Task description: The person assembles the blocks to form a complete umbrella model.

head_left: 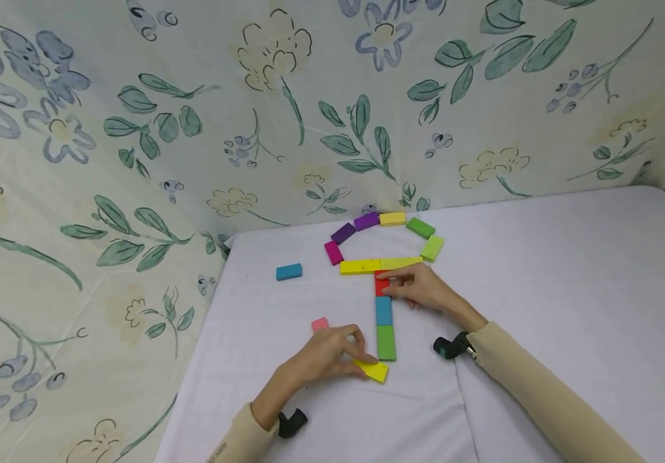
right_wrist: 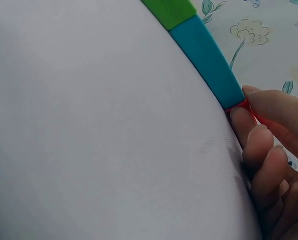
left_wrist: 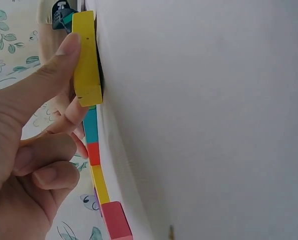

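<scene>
My left hand [head_left: 329, 352] pinches a yellow block [head_left: 377, 372] between thumb and fingers, just below the near end of a column of blocks. In the left wrist view the thumb lies along this yellow block [left_wrist: 88, 65]. Up the column come a green block [head_left: 386, 344], a blue block [head_left: 383, 311] and a red block [head_left: 379, 283]. My right hand [head_left: 422, 287] grips the red block, which the fingers partly cover; its end touches the blue block [right_wrist: 208, 62] in the right wrist view. Beyond it lies a crosswise row with a yellow block [head_left: 359, 267] and a yellow-green block [head_left: 399, 263].
An arc of several blocks, including a purple block [head_left: 366, 221] and a green block [head_left: 420, 227], curves behind the row. A loose blue block [head_left: 289, 272] and a pink block [head_left: 319, 324] lie to the left on the white cloth [head_left: 541, 308]. Floral fabric [head_left: 332, 96] hangs behind.
</scene>
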The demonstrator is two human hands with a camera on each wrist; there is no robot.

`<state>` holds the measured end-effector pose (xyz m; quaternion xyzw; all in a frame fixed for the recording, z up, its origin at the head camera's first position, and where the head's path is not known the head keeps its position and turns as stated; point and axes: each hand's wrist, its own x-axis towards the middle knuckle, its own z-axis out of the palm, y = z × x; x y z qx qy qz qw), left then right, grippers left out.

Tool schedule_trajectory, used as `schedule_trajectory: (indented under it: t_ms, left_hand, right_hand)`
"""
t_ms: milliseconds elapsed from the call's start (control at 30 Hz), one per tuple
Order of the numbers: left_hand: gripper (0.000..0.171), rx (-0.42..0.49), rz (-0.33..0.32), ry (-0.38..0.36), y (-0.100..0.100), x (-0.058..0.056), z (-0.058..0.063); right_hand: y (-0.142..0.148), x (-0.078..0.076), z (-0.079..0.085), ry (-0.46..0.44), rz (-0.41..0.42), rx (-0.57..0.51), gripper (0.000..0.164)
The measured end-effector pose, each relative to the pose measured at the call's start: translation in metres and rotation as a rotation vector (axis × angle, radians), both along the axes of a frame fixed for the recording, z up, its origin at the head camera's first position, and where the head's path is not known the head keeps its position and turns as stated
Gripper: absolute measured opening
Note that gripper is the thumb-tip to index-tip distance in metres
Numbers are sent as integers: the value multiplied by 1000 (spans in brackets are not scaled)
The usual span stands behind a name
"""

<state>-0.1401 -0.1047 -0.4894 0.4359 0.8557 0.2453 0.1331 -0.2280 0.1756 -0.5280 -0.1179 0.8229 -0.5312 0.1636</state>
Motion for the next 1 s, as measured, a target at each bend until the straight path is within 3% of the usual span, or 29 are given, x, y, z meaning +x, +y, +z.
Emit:
schedule_trajectory:
  t_ms: [233,700,1000]
  left_hand:
    - [30,35,2,-19,0,-1,-1]
    - [21,75,9,-146,-4,-6,-1]
    - [24,63,19,-94,-1,-6,-6]
  right_hand:
    - [1,-1,-1,6,1,-3,37]
    - [0,-1,0,-11,-5,-8,37]
    - [0,0,-1,-13,-10,-12,37]
